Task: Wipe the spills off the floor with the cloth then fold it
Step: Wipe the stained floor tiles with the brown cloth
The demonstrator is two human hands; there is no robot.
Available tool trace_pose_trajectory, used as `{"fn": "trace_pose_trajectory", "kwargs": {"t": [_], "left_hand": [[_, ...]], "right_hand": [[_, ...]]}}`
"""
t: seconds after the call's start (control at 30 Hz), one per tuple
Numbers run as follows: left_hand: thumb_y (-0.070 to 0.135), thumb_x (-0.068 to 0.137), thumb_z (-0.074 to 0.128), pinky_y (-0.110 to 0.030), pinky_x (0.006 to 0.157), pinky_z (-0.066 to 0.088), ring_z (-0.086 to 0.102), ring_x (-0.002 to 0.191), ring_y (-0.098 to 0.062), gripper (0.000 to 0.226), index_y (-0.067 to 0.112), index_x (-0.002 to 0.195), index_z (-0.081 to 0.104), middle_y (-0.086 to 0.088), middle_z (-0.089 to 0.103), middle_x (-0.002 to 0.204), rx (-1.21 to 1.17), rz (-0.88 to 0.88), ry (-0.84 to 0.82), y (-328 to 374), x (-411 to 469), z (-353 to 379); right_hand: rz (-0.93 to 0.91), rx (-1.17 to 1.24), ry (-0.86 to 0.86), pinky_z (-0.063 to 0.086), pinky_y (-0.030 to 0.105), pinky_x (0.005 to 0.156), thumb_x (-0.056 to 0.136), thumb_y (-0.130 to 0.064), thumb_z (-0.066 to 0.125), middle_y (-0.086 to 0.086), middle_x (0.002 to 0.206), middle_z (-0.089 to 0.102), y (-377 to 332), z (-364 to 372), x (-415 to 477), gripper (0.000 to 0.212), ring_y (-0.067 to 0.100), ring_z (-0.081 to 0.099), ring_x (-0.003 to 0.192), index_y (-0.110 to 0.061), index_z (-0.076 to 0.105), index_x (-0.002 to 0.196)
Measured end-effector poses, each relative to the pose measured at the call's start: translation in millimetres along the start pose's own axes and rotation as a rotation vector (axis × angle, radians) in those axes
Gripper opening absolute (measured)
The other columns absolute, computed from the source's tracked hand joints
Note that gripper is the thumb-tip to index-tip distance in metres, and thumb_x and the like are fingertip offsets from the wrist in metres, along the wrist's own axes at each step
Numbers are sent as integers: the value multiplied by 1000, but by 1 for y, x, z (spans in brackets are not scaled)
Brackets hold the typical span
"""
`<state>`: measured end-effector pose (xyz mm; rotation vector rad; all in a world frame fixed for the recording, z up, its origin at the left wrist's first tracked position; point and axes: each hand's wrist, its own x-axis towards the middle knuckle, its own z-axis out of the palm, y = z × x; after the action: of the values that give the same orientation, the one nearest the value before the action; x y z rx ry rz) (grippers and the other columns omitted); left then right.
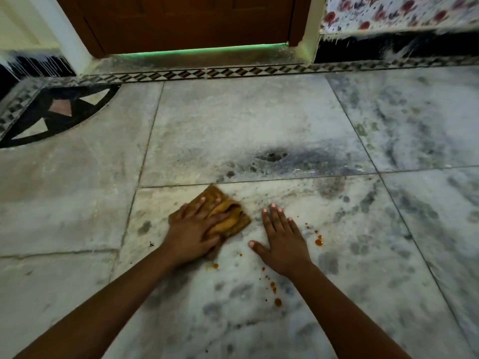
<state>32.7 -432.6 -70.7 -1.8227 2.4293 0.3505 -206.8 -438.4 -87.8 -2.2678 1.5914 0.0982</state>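
A crumpled mustard-brown cloth (228,218) lies on the grey marble floor (259,120). My left hand (194,229) lies flat on top of it, fingers spread, pressing it down. My right hand (280,242) rests flat on the bare floor just right of the cloth, fingers straight, holding nothing. Orange-red spill drops (318,240) dot the floor to the right of my right hand. More orange drops (274,291) lie below my right wrist, and one small spot (215,266) sits under my left hand.
A brown wooden door (181,19) stands shut at the back, with a patterned tile border (233,72) running in front of it. A black inlay design (59,112) marks the floor at the left. Floral fabric (401,11) hangs at the top right.
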Motion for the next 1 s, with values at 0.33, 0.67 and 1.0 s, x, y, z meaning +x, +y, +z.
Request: {"fn": "trace_pose_trajectory", "kwargs": {"t": [0.33,0.67,1.0], "left_hand": [[72,87,27,-63,110,1,-13,145,-30,70,49,144,-5,4,-15,159,-86,-394,-63,-12,16,-9],[79,78,1,-53,112,-5,-2,146,-26,70,53,142,2,6,-2,159,-31,-254,34,5,-86,26],[79,75,-1,-50,111,-13,-17,145,-24,74,50,143,-7,5,-19,157,-25,-55,-88,77,-73,25]], "right_hand": [[18,-6,-69,-7,34,115,65,-70,-13,4,157,-16,-5,1,-17,99,18,-14,144,-18,-10,148],[-31,6,-69,-6,32,115,80,-61,5,4,158,-14,0,-1,-37,82,17,-11,145,-18,-7,149],[-11,-52,23,-9,28,113,72,-68,-12,5,159,-3,12,1,-78,96,17,-5,146,-13,-1,149]]}}
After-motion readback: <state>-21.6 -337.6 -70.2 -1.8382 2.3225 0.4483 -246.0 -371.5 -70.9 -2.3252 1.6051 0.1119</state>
